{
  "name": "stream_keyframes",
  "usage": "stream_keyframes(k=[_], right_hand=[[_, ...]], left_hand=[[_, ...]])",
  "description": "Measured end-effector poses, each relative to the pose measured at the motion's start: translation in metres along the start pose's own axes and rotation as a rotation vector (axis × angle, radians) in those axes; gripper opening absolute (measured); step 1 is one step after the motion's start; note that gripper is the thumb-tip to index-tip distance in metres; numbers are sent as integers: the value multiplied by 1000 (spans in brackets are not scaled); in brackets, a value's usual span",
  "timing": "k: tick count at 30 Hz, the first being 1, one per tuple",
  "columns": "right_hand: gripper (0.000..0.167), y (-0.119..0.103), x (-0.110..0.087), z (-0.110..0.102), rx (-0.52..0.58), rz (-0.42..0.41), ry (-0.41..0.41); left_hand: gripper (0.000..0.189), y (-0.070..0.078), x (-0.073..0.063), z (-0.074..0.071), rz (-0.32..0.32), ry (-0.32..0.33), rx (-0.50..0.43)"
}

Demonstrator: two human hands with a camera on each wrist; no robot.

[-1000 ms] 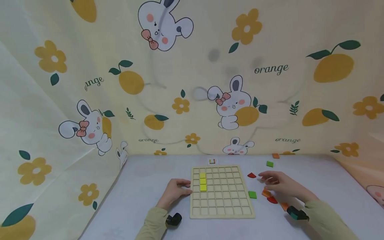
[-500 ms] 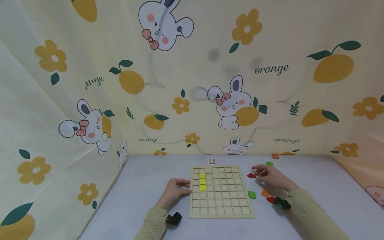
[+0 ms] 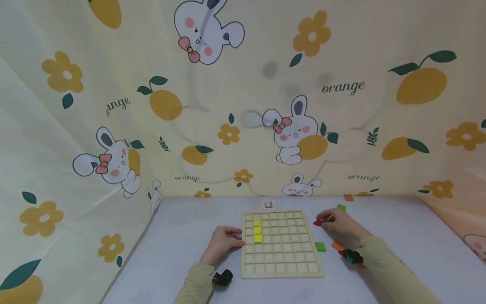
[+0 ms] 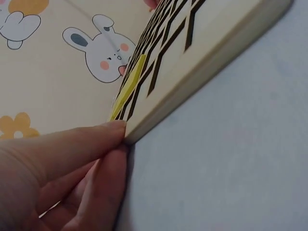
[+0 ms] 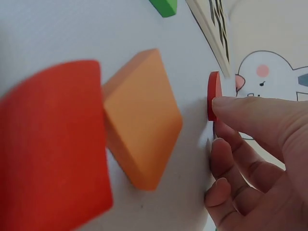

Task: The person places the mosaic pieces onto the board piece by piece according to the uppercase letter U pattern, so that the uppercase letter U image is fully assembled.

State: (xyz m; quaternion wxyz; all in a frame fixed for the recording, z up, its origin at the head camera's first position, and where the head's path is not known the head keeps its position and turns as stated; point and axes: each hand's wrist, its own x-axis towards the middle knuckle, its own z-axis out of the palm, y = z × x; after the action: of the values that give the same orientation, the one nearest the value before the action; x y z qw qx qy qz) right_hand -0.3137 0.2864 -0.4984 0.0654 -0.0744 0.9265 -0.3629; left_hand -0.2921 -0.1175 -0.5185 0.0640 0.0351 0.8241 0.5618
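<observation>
While right fingers (image 5: pixel 250 109) pinch a red piece (image 5: pixel 212 91), they partly hide it.

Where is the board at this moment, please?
In the head view, the board lies between the left hand, which touches its left edge, and the right hand.
</observation>
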Motion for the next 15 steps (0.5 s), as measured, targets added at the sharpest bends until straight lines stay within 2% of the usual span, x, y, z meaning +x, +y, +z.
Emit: stream_keyframes(k=[15], right_hand=[[18, 7, 0, -1, -2, -47, 20]], left_hand=[[38, 4, 0, 7, -31, -3, -11]])
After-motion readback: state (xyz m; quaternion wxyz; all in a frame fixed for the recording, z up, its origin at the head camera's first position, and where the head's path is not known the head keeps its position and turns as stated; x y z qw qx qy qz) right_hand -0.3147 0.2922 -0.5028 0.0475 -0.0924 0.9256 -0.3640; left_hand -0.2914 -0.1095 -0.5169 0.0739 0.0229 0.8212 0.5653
